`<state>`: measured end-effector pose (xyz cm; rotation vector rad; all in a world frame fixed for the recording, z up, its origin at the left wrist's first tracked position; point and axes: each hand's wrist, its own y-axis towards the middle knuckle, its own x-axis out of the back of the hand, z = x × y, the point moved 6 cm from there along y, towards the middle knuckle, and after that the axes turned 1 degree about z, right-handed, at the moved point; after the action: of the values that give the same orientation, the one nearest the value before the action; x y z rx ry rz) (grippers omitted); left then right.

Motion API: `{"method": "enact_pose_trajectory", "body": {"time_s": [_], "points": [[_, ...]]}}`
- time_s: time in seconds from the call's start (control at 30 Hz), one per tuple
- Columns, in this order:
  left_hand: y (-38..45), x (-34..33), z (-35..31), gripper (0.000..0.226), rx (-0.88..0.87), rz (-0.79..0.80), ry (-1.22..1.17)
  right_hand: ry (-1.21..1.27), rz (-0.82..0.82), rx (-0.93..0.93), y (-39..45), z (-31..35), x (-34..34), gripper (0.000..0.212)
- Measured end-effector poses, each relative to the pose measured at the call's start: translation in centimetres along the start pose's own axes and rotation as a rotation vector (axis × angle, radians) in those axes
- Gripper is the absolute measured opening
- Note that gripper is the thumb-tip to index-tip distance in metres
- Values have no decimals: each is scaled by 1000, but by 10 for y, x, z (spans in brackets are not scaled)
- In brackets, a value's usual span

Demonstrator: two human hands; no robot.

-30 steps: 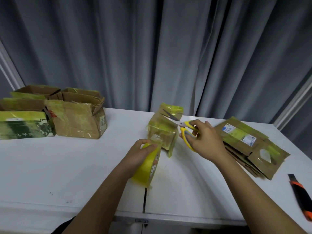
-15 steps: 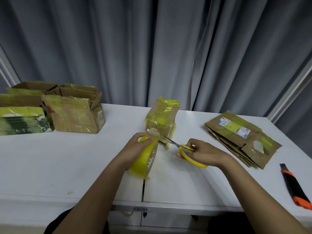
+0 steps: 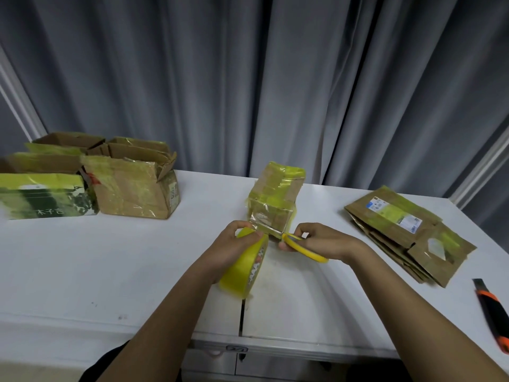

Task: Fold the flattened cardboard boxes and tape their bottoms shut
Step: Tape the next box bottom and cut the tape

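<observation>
left hand (image 3: 234, 250) grips tape roll (image 3: 245, 267), right hand (image 3: 322, 241) grips scissors (image 3: 303, 245)

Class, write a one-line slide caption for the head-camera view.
Left hand holds the yellow tape roll while right hand scissors cut tape at the small box.

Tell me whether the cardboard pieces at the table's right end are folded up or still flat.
Still flat: the brown cardboard pieces lie stacked on the white table, none standing as a box.

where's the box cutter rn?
Head view: the box cutter lies at the table's right edge, near side, just below the stack of flattened boxes.
</observation>
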<state>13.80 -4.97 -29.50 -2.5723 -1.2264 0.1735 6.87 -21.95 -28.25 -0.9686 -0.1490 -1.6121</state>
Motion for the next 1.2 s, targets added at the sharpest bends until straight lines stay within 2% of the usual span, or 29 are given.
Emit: {"method": "enact_pose_trajectory", "body": {"time_s": [0.1,0.83,1.03,1.2], "points": [[-2,0,-1,34,2,-5,5,-53,-10,-3,5,-2,2,46],[-5,0,-4,35,18,-24,8,-52,-135,196,16,-4,15,45],[-8,-1,-5,35,10,-22,9,-4,-65,129,19,-9,9,37],[-9,-2,-6,35,11,-14,15,-63,1,107,18,-9,9,39]]}}
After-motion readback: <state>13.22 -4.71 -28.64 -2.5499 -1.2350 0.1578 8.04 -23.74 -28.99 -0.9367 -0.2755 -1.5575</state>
